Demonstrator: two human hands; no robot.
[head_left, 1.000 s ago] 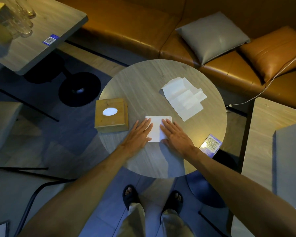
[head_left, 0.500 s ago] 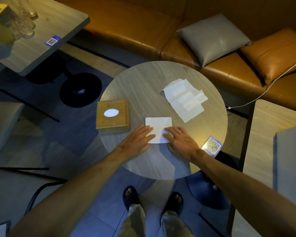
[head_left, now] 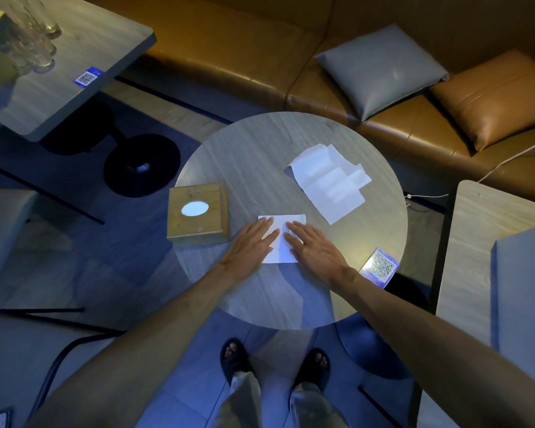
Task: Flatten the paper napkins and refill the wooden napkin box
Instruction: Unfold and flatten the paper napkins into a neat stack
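Head view: left hand (head_left: 250, 242) and right hand (head_left: 314, 246) flat, fingers spread, palms down, pressing white folded paper napkin (head_left: 283, 239) on round grey wood-grain table (head_left: 260, 156); nothing gripped. Napkin's side edges hidden under fingers. Square wooden napkin box (head_left: 197, 214) with oval opening just left of left hand. Loose pile of white napkins (head_left: 329, 180) farther right, layers hard to separate.

A café or restaurant: leather banquette (head_left: 244, 57), QR-code sticker (head_left: 380, 267) on round table (head_left: 260, 149), glasses (head_left: 34, 41).
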